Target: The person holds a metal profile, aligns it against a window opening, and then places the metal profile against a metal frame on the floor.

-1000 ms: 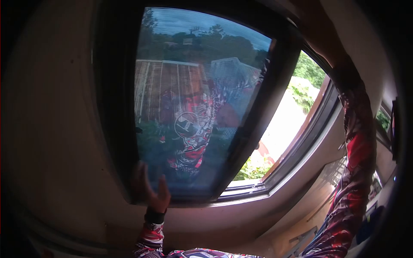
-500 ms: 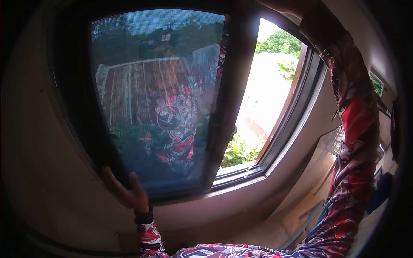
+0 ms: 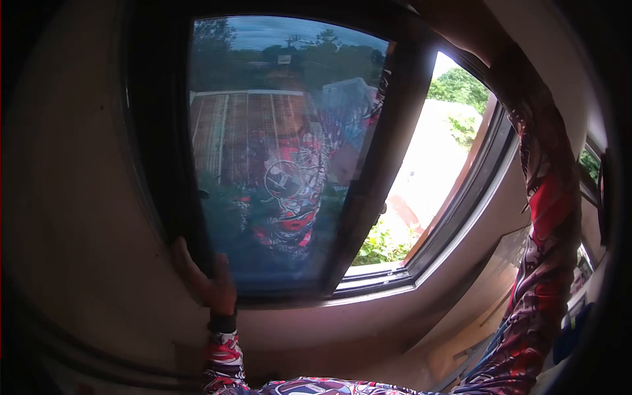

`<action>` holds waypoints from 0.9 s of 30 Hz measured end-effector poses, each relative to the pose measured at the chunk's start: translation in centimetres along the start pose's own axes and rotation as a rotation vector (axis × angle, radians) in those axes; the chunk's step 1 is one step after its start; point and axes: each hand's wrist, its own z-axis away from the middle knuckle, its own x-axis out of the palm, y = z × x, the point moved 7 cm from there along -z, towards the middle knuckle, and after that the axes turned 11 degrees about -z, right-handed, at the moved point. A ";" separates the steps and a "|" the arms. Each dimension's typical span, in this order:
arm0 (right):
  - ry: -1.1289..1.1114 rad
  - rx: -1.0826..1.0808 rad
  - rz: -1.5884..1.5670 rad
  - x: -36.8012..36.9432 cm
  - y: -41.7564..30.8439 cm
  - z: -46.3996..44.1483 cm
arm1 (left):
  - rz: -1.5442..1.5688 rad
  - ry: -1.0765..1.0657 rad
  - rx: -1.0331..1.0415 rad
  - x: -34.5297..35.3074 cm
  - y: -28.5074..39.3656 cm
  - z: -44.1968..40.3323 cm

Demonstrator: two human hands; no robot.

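A dark-framed window panel (image 3: 283, 164) with mesh-like glass fills the middle, reflecting patterned clothing and an outdoor scene. At the lower left corner of its black frame (image 3: 161, 164) is my left hand (image 3: 205, 283), palm up against the edge, thumb and fingers spread apart. My right arm, in a red, white and black sleeve (image 3: 550, 197), reaches up the right side. The right hand (image 3: 454, 23) is at the top edge by the upper frame, dark and partly cut off; its fingers cannot be made out.
Right of the panel, a bright opening (image 3: 421, 171) shows green leaves, bounded by a black outer frame and track (image 3: 461, 210). Pale wall (image 3: 72, 197) lies to the left. Below right are a wooden surface and bluish-grey bars; a second small window is at the far right.
The view swung left, then partly back right. My left hand, blurred at the lower frame corner before, now rests there with its fingers higher along the left edge. My right arm remains raised.
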 end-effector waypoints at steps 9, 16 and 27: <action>0.032 0.040 -0.005 -0.3 -1.0 -0.5 | 0.177 -0.047 0.354 0.9 4.5 4.1; -0.016 0.088 0.055 -0.7 -1.4 -0.5 | 1.601 -0.372 0.211 1.9 14.6 -12.5; 0.190 -0.058 0.116 3.5 2.7 -0.4 | 2.036 -0.696 0.363 1.3 23.6 -28.5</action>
